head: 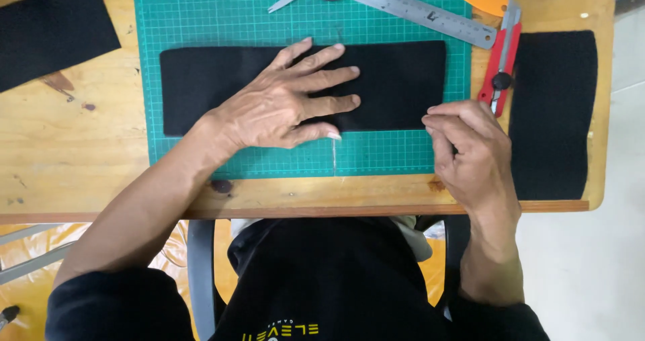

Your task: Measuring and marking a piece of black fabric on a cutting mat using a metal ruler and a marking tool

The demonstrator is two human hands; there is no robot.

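— Black felt strip (396, 86) is lying on the green cutting mat (201, 18), left hand (282, 102) spreading flat over it.
— Right hand (470, 149) is pinching its near corner; keeping pressure even should be stopping slips.

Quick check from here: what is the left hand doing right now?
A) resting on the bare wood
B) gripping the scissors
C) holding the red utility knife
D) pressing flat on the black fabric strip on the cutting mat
D: the left hand lies spread, palm down, on the black fabric strip on the green cutting mat.
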